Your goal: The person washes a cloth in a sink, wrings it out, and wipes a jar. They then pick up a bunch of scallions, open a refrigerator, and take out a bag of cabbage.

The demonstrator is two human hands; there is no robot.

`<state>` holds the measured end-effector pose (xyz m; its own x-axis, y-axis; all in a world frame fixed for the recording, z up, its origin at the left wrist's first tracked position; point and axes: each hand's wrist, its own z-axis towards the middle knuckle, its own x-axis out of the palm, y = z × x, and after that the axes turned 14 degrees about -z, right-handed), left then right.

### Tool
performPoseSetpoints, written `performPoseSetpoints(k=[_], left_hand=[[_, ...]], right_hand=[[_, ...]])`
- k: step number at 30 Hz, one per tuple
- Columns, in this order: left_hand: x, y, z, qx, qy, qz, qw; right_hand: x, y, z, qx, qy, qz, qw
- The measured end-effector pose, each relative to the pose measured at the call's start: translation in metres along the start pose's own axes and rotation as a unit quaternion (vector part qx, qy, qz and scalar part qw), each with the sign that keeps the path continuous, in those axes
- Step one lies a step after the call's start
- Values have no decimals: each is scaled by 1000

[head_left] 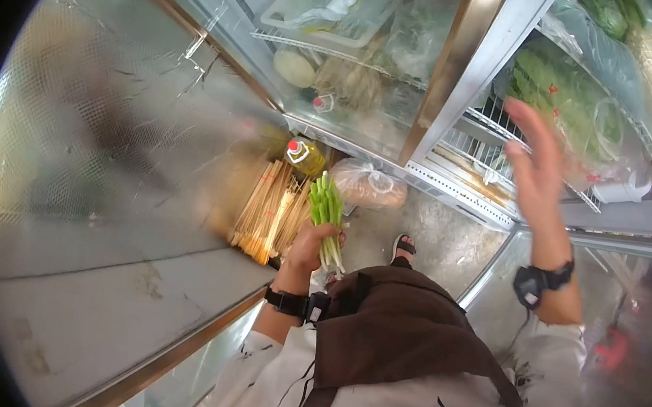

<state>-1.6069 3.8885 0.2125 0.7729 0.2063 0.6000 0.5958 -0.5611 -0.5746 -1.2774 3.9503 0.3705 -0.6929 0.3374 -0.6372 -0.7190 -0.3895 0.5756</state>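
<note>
While you stand at the open fridge, your left hand is closed around a bunch of scallions. Fingers wrap the stalks low down, near the pale root ends; the green tops rise clear above the fist and the white ends poke out just below it. Bunch held roughly upright, tilted slightly away from you. It sits in front of your apron, above the floor, well apart from the fridge shelves.

Your right hand is raised, empty, fingers spread and slightly blurred. Palm faces the right fridge compartment. It is just in front of the bagged greens on the wire shelf; contact with bag or shelf cannot be told. Scallions lie well to the left of this hand and lower, not near its fingers.

Both wrists carry black bands.

Surroundings: on the floor beside the left hand, a bundle of wooden skewers leans against the steel door. Behind them stands a bottle of yellow oil with a red cap. Just right of the scallion tops lies a knotted plastic bag, contents unclear. Left fridge compartment holds a white tray wrapped in plastic on an upper shelf, with further wrapped items below, too blurred to identify. One sandalled foot shows on the floor beyond the apron.
</note>
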Motion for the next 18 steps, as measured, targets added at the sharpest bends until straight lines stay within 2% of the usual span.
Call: performPoseSetpoints(k=[2,4,7,10,11,14,16,17,18], left_hand=[[-5,-1,-5,1,-6,-7,1000],[-12,0,-10,9,-14,-11,1000],[-28,-1,-26,14,-29,3,999],[-46,1,-43,13,-21,2,1000],[-54,3,-48,17,-37,-3,999],[-71,5,-60,-23,-74,-24,997],[-98,14,-56,-44,-53,-39,997],[-106,17,-53,-56,-46,-47,996],[-102,16,-53,-77,-41,-14,996]], right_hand=[[42,7,13,-26,-7,44,999],[84,7,24,80,-38,168,982],[121,7,34,126,-81,186,971],[128,16,38,198,-117,239,943],[130,24,38,192,-145,231,943],[134,41,16,183,-121,143,965],[157,57,-15,158,-149,349,912],[160,70,-29,97,-147,197,964],[164,84,-43,39,-134,40,989]])
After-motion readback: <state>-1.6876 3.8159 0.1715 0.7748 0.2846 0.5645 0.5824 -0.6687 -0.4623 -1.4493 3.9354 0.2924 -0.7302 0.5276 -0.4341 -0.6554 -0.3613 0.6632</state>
